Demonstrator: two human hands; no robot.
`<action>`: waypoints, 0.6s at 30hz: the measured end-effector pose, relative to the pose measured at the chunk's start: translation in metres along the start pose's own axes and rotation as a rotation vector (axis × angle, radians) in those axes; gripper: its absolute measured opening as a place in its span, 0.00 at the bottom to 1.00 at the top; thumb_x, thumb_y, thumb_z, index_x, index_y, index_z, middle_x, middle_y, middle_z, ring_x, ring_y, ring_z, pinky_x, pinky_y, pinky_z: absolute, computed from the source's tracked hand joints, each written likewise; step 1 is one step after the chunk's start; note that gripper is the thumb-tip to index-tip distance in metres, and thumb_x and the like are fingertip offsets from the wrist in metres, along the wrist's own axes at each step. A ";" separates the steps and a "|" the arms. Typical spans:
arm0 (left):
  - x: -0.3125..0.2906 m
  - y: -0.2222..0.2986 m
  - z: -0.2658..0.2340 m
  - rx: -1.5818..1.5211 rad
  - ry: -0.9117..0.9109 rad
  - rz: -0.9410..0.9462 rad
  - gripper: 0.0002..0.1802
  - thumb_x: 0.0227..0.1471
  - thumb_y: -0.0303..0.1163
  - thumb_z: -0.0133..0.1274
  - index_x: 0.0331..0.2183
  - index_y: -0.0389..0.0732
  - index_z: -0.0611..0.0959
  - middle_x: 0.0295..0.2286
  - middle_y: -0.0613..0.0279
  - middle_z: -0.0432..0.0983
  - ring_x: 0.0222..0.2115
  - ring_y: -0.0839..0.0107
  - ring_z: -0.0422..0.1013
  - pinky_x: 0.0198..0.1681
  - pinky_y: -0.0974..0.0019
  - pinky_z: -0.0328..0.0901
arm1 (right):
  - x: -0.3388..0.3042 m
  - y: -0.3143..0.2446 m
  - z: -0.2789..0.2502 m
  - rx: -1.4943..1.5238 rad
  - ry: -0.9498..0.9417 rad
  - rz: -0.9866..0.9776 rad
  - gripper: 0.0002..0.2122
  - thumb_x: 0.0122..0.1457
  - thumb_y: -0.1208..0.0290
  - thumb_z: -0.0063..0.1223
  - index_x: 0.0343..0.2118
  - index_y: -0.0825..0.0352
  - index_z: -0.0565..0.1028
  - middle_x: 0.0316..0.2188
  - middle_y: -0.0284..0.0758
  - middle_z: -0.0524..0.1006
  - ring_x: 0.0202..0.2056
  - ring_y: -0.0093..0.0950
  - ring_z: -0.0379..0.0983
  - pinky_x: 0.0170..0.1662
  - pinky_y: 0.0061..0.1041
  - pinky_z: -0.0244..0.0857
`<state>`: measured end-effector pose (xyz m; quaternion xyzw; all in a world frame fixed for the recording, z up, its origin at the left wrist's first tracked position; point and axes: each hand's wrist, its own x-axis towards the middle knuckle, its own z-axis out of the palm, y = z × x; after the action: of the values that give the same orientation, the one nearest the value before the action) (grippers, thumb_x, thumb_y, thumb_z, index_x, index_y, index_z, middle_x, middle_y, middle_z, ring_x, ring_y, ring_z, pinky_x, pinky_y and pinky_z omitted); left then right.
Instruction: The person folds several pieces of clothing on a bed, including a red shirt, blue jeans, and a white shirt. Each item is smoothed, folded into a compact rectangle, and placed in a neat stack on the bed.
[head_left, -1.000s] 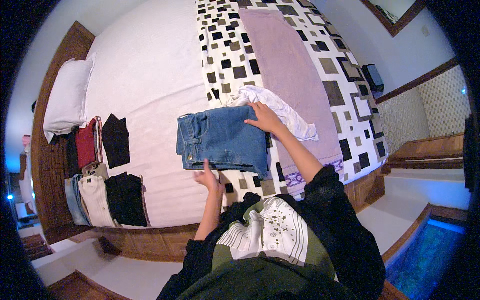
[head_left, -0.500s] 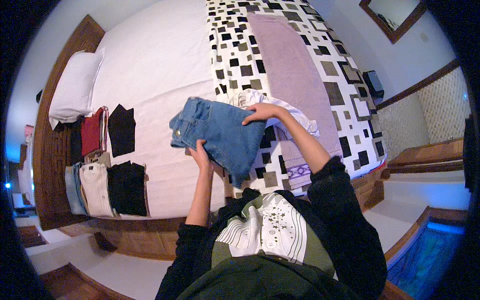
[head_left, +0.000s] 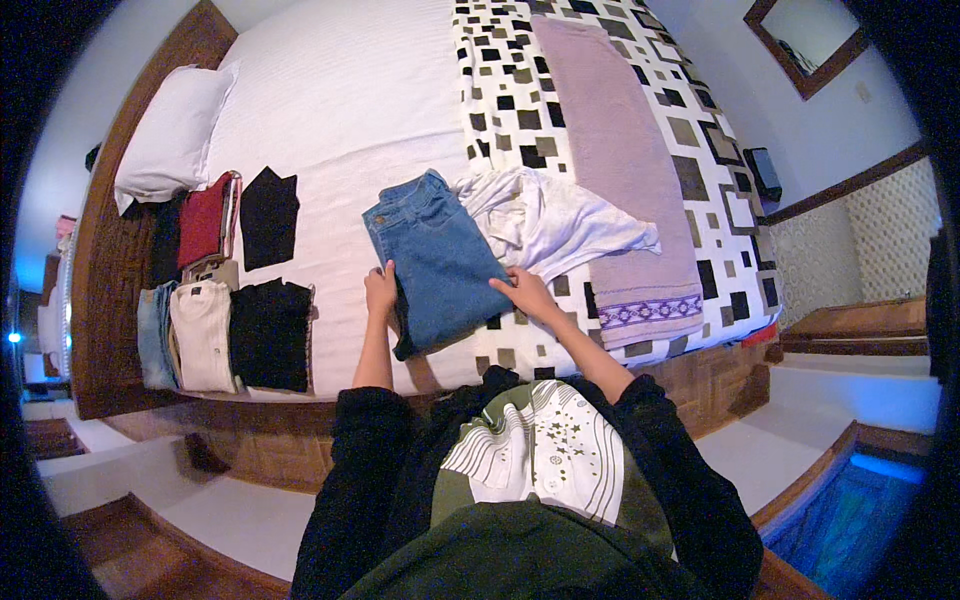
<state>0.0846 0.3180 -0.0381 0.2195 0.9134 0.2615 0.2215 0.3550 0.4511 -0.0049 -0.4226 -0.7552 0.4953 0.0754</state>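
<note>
Folded blue jeans [head_left: 440,265] are over the near middle of the bed, waistband pointing away from me. My left hand [head_left: 381,290] grips their left edge, thumb on top and the other fingers hidden beneath. At the lower right edge, my right hand [head_left: 527,294] pinches the denim in the same way. A crumpled white garment [head_left: 545,215] lies just beyond the jeans on the right, partly under or behind them. I cannot tell whether the jeans rest fully on the bed.
Folded clothes stand to the left: a black garment [head_left: 270,218], a red one [head_left: 206,222], a cream one [head_left: 203,335], more black clothes [head_left: 270,335] and light-blue denim [head_left: 157,337]. A pillow [head_left: 175,135] lies by the wooden headboard [head_left: 105,300]. A lilac towel [head_left: 625,170] covers part of the patterned blanket [head_left: 520,120].
The jeans have swung from a slanted, raised hold to lying flatter with the waistband away from me. My right hand has come down to their lower right edge, uncovering more of the white garment.
</note>
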 end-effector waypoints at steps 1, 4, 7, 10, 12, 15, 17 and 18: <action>-0.008 -0.009 0.003 -0.102 0.077 -0.008 0.33 0.46 0.52 0.42 0.37 0.27 0.70 0.37 0.38 0.67 0.40 0.50 0.65 0.42 0.59 0.58 | -0.002 -0.001 0.003 -0.093 0.037 0.029 0.26 0.46 0.45 0.44 0.35 0.67 0.71 0.28 0.45 0.73 0.32 0.40 0.70 0.35 0.33 0.62; -0.035 -0.027 0.004 -0.291 -0.039 -0.145 0.34 0.45 0.55 0.42 0.34 0.27 0.72 0.35 0.37 0.68 0.39 0.52 0.66 0.42 0.60 0.59 | 0.001 0.009 0.015 -0.099 0.069 0.023 0.27 0.48 0.44 0.41 0.38 0.67 0.69 0.30 0.46 0.73 0.33 0.42 0.70 0.36 0.36 0.62; -0.088 -0.001 -0.011 -0.092 -0.137 -0.021 0.36 0.44 0.58 0.40 0.33 0.28 0.72 0.32 0.37 0.70 0.36 0.50 0.67 0.40 0.59 0.60 | 0.008 0.005 0.015 -0.253 0.015 0.148 0.31 0.49 0.40 0.33 0.41 0.66 0.68 0.31 0.49 0.72 0.36 0.44 0.68 0.39 0.38 0.61; -0.091 -0.006 -0.006 0.097 -0.171 0.092 0.32 0.48 0.54 0.37 0.31 0.28 0.72 0.31 0.36 0.69 0.34 0.46 0.67 0.38 0.55 0.60 | 0.020 -0.001 0.015 -0.253 -0.010 0.177 0.33 0.47 0.37 0.32 0.37 0.67 0.70 0.30 0.50 0.72 0.35 0.43 0.69 0.39 0.37 0.61; -0.087 -0.014 0.007 0.098 -0.141 0.095 0.29 0.49 0.50 0.36 0.30 0.29 0.72 0.30 0.36 0.69 0.34 0.44 0.66 0.38 0.53 0.60 | 0.028 0.001 0.014 -0.174 -0.054 0.144 0.33 0.46 0.37 0.33 0.35 0.68 0.72 0.29 0.50 0.73 0.34 0.43 0.69 0.39 0.36 0.61; -0.082 -0.025 0.024 0.036 -0.066 0.049 0.27 0.51 0.48 0.33 0.30 0.30 0.72 0.29 0.35 0.69 0.34 0.43 0.65 0.37 0.51 0.59 | 0.033 0.001 0.021 -0.160 -0.018 0.157 0.33 0.44 0.36 0.35 0.33 0.68 0.73 0.30 0.49 0.73 0.35 0.43 0.69 0.40 0.35 0.61; -0.074 -0.029 0.028 0.018 -0.057 0.069 0.28 0.51 0.48 0.32 0.30 0.30 0.72 0.29 0.35 0.69 0.34 0.43 0.65 0.38 0.51 0.59 | 0.039 0.008 0.024 -0.208 0.012 0.181 0.34 0.43 0.36 0.35 0.33 0.69 0.73 0.31 0.50 0.72 0.36 0.44 0.69 0.41 0.37 0.60; -0.071 -0.032 0.028 -0.002 -0.058 0.082 0.28 0.51 0.48 0.32 0.29 0.30 0.73 0.29 0.35 0.69 0.34 0.43 0.65 0.38 0.51 0.59 | 0.042 0.010 0.027 -0.171 0.015 0.161 0.35 0.43 0.35 0.35 0.33 0.70 0.73 0.31 0.51 0.72 0.37 0.45 0.68 0.41 0.37 0.60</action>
<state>0.1477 0.2673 -0.0574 0.2642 0.8965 0.2649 0.2372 0.3196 0.4642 -0.0392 -0.4904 -0.7578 0.4305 0.0047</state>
